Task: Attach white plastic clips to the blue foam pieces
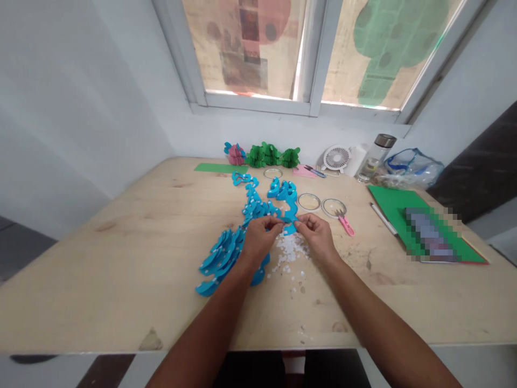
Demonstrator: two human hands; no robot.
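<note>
My left hand (259,235) and my right hand (317,231) meet at the middle of the wooden table (121,269). Both pinch the same small blue paper cut-out piece (289,222), fingers closed on it. A long chain of blue paper cut-outs (226,253) runs from under my left hand toward the near left, and more blue pieces (283,191) lie just beyond my hands. Small white paper scraps (290,252) are scattered below my hands.
Three clear round rings (309,201) and pink scissors (345,222) lie to the right. Green paper sheets (407,215) and a white pen (382,218) sit at the right edge. Green and pink paper decorations (270,155), a small white fan (336,158), a bottle (375,156) and a plastic bag (412,168) line the back.
</note>
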